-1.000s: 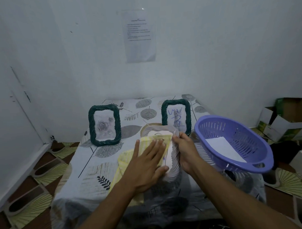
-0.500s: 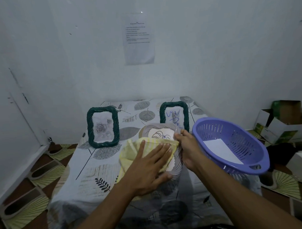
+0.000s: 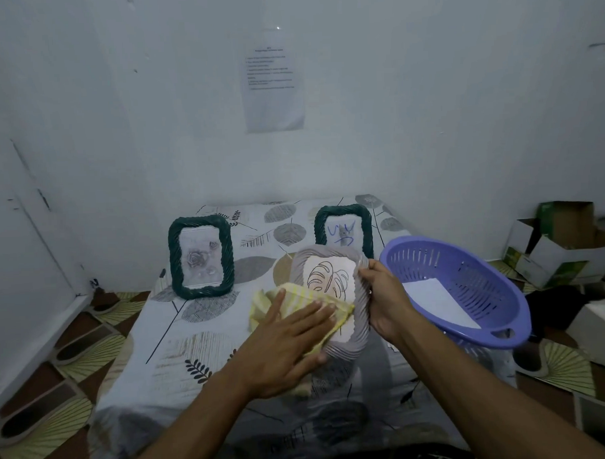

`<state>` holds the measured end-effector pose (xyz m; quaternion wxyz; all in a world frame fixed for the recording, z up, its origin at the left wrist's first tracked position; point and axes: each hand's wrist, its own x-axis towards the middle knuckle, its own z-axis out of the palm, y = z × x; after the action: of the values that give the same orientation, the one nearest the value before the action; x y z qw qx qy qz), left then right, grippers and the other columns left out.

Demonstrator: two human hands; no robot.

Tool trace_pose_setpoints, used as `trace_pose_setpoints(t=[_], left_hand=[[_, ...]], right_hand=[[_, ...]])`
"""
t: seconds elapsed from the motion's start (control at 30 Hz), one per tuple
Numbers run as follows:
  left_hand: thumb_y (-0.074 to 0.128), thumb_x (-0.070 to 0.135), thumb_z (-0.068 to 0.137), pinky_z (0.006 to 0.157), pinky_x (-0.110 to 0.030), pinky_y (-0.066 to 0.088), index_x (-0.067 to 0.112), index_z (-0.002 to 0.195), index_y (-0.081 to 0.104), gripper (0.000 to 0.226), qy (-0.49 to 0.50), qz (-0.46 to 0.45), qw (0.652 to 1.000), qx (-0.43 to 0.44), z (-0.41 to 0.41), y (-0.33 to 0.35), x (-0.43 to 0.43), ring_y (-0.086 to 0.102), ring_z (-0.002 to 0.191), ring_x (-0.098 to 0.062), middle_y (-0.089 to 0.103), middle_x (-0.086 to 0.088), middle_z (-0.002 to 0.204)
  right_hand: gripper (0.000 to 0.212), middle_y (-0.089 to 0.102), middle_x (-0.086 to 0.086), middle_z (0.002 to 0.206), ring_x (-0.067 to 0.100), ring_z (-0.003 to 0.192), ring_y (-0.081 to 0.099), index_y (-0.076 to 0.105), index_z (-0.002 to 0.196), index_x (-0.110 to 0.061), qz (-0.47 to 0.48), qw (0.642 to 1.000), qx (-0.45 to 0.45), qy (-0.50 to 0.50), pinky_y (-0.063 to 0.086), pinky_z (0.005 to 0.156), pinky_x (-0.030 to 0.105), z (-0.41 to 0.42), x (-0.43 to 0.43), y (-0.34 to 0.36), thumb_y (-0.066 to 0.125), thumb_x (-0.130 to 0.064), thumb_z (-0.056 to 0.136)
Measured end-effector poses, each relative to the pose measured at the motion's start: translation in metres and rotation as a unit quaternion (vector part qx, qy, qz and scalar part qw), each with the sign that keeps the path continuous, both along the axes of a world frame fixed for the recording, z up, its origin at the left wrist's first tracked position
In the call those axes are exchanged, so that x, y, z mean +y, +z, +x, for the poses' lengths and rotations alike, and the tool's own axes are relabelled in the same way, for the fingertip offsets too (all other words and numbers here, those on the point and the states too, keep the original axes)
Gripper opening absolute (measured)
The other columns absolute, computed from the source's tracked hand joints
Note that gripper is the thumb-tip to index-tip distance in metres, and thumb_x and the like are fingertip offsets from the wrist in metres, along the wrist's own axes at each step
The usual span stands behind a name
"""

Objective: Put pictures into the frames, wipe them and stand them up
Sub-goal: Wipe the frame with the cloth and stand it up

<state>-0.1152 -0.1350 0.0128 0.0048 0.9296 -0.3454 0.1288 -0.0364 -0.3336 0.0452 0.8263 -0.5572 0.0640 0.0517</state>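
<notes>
White corner room, low table (image 3: 195,336) under a leaf-print cover, printed sheet (image 3: 274,86) taped on the wall. Left hand (image 3: 291,336): fingers straight and spread, palm down, pressing a yellow cloth (image 3: 262,301) flat onto the front of the grey frame (image 3: 362,320). Right hand (image 3: 386,302): fingers curled round the grey frame's right edge, thumb on the front rim, steadying it. Grey frame is held tilted face-up over the table middle; cannot tell if its lower edge touches the cover. A leaf drawing (image 3: 326,276) is already inside it, upper half uncovered, lower half under the cloth. Behind it, two green frames stand upright with pictures in: one with roses (image 3: 201,258) at back left, one with blue scribble (image 3: 342,228) just behind the grey frame. Purple basket (image 3: 467,268) sits at the right table edge, just beside the right hand, one white paper (image 3: 437,300) in it. Cardboard boxes (image 3: 562,244) on the floor far right. Progress, judged: two frames look done, the third is filled and mid-wipe. Left to do: finish wiping, stand it up. No other empty frame in view, so the basket paper's use is unclear.
</notes>
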Motion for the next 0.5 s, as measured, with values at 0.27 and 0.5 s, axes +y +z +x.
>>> trace_pose_setpoints(t=[0.27, 0.5], left_hand=[[-0.005, 0.054, 0.095, 0.112, -0.050, -0.025, 0.034, 0.152, 0.003, 0.061, 0.082, -0.027, 0.996, -0.012, 0.012, 0.023, -0.007, -0.008, 0.147, -0.003, -0.003, 0.015, 0.160], [0.008, 0.056, 0.100, 0.117, -0.054, -0.004, 0.024, 0.150, 0.029, 0.063, 0.093, -0.018, 0.994, -0.047, -0.006, 0.009, 0.000, 0.014, 0.147, -0.006, 0.022, 0.008, 0.158]], right_hand=[[0.021, 0.070, 0.021, 0.104, 0.035, 0.094, 0.067, 0.060, 0.104, -0.004, -0.003, 0.999, 0.023, 0.027, 0.053, 0.089, 0.052, -0.013, 0.013, -0.002, 0.040, -0.008, 0.100], [0.012, 0.059, 0.017, 0.089, 0.027, 0.075, 0.059, 0.051, 0.100, -0.009, -0.003, 0.999, 0.000, -0.036, 0.052, 0.068, 0.040, 0.002, -0.006, 0.024, 0.038, -0.008, 0.101]])
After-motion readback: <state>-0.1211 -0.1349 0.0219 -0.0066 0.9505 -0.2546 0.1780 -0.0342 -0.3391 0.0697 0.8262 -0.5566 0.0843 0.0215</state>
